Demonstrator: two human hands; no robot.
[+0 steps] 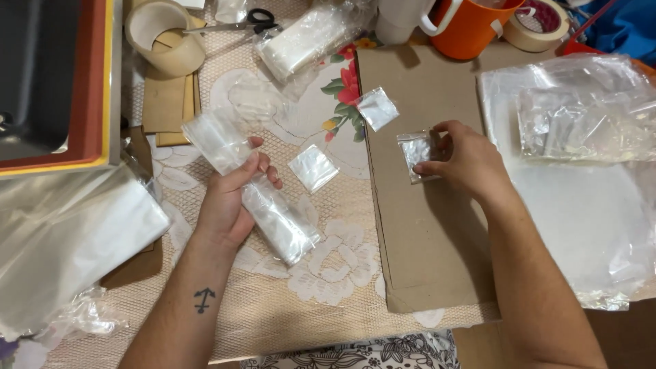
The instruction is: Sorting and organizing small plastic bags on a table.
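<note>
the table is crowded at its rim: a tape roll (164,35), scissors (239,24) and a bag stack (304,41) line the far edge beside an orange mug (471,27) and a second tape ring (540,24); a tray (58,89) fills the far left corner and loose plastic sheets (588,171) cover the right side. the open room is the cardboard sheet (424,246) in the middle and the lace cloth (328,273) nearer the person. the left hand (229,201) lies on the cloth with its fingers curled round a long clear bag bundle (263,198), which runs slantwise under the palm and sticks out past the hand at both ends; the thumb lies on top, the grip is loose but closed about it. the right hand (465,157) rests on the cardboard, fingers bent, pinching a small foil pouch (417,154) at its right edge between thumb and fingertips; the pouch lies flat just left of the knuckles. a second pouch (377,108) lies apart on the cardboard's far left corner, and a third pouch (313,167) sits on the cloth between the two hands, touching neither.
</note>
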